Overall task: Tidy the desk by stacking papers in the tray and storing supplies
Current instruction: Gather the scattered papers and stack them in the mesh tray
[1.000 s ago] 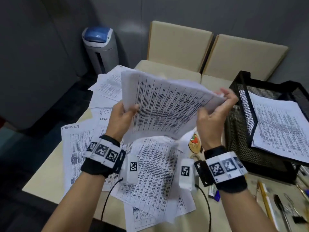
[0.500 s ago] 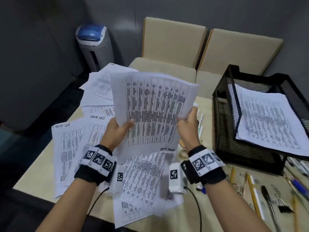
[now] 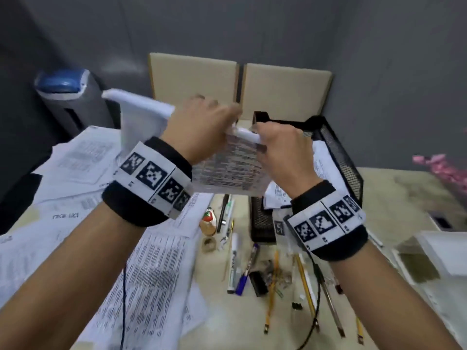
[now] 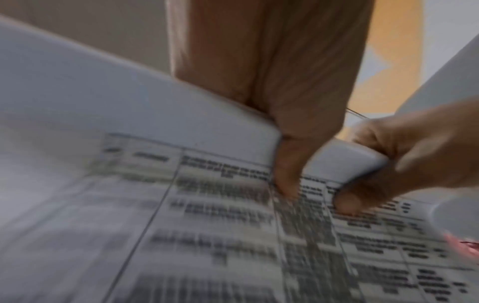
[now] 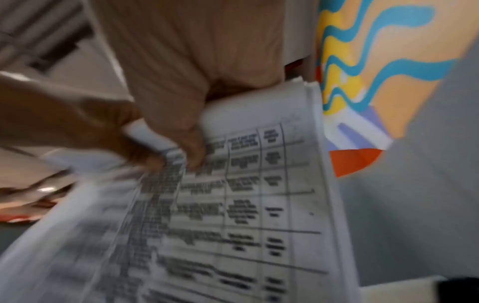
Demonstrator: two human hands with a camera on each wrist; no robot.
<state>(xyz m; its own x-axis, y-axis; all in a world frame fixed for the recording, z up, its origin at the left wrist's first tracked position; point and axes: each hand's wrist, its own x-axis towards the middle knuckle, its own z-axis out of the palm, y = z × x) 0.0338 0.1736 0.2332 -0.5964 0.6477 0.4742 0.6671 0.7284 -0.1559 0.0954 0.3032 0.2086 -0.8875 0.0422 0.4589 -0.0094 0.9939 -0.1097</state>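
Note:
Both hands hold a sheaf of printed papers (image 3: 227, 170) in the air just left of the black mesh tray (image 3: 338, 157). My left hand (image 3: 202, 127) grips its top edge, thumb under and fingers over, as the left wrist view (image 4: 285, 180) shows. Close beside it my right hand (image 3: 280, 145) pinches the same edge, with the paper (image 5: 259, 184) curling over its fingers. The papers hang down, printed side toward me. The tray holds printed sheets (image 3: 321, 168). More sheets (image 3: 151, 274) lie scattered over the left half of the desk.
Pens, pencils, a marker (image 3: 233, 263), binder clips (image 3: 257, 281) and a tape roll (image 3: 209, 244) lie loose on the desk in front of the tray. A white box (image 3: 429, 261) stands at the right. A bin (image 3: 68, 97) and two cushioned chairs (image 3: 240, 82) are behind the desk.
The hands have come close together at the papers' top edge and carried them right, up to the tray. The view has swung right, showing the supplies and the white box.

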